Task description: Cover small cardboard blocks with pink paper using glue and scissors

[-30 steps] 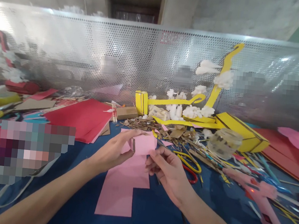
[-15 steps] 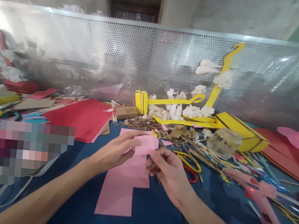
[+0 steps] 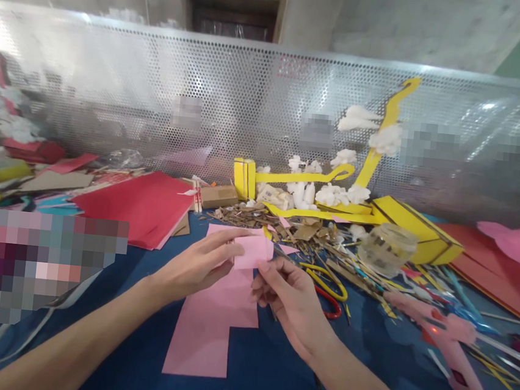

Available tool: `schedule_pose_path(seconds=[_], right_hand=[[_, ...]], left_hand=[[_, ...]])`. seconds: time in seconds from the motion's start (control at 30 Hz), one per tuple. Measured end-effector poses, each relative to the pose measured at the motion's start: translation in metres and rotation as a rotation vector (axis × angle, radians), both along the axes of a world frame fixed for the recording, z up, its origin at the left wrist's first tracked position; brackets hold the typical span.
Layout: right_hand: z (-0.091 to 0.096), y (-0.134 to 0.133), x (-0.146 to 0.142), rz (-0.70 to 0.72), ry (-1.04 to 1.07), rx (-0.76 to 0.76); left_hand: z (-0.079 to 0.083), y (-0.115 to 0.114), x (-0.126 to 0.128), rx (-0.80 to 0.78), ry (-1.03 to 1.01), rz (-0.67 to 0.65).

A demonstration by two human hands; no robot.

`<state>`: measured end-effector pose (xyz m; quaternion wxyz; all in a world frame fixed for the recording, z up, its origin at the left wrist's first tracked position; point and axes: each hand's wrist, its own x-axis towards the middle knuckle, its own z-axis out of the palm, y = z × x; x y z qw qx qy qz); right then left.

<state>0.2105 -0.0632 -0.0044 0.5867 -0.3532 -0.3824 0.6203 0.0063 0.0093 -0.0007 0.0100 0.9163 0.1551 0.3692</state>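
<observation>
Both my hands hold a small pink paper piece [image 3: 254,251] a little above the blue table [image 3: 270,374]. My left hand [image 3: 198,266] pinches its left side, thumb below and fingers on top. My right hand [image 3: 289,296] grips its lower right corner with closed fingers. Under them a larger pink paper sheet [image 3: 210,331] with a cut-out corner lies flat on the table.
Red paper sheets [image 3: 142,205] lie to the left. A yellow cardboard model with cotton tufts [image 3: 356,195] stands against the perforated metal screen [image 3: 159,99]. Yellow and red scissors [image 3: 328,290], a glass jar [image 3: 386,249], a pink glue gun [image 3: 450,348] and cardboard scraps [image 3: 298,229] lie to the right.
My left hand's fingers have closed down over the small pink piece, pressing its left side flatter. My right hand has stayed where it was.
</observation>
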Motion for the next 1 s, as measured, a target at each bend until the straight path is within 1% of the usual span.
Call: schedule_pose_path(seconds=[0.17, 0.27, 0.33, 0.4, 0.47, 0.63, 0.73, 0.83, 0.93, 1.0], right_hand=[[-0.003, 0.004, 0.003, -0.035, -0.045, 0.038], [-0.005, 0.007, 0.006, -0.125, -0.121, 0.148], [-0.005, 0.007, 0.009, -0.196, -0.206, 0.235], [-0.006, 0.007, 0.011, -0.231, -0.298, 0.29], [-0.008, 0.008, 0.012, -0.235, -0.364, 0.317], [-0.015, 0.009, 0.012, -0.197, -0.418, 0.356], [-0.015, 0.007, 0.012, -0.196, -0.487, 0.379], [-0.012, 0.002, 0.011, -0.285, -0.637, 0.467], [-0.009, -0.003, 0.01, -0.421, -0.89, 0.642], [-0.009, -0.004, 0.009, -0.466, -1.016, 0.754]], left_hand=[[-0.003, -0.001, -0.001, -0.033, -0.033, 0.054], [-0.007, 0.0, -0.001, -0.052, -0.069, 0.101], [-0.009, 0.0, -0.001, -0.044, -0.094, 0.117], [-0.008, 0.0, -0.001, -0.023, -0.094, 0.125], [-0.005, -0.002, 0.0, 0.017, -0.059, 0.127], [-0.001, -0.004, 0.004, 0.141, -0.009, 0.114], [-0.001, -0.004, 0.005, 0.164, -0.003, 0.107], [-0.001, -0.004, 0.005, 0.155, -0.008, 0.113], [-0.002, -0.004, 0.004, 0.169, 0.007, 0.139], [-0.003, -0.006, 0.005, 0.215, 0.034, 0.158]])
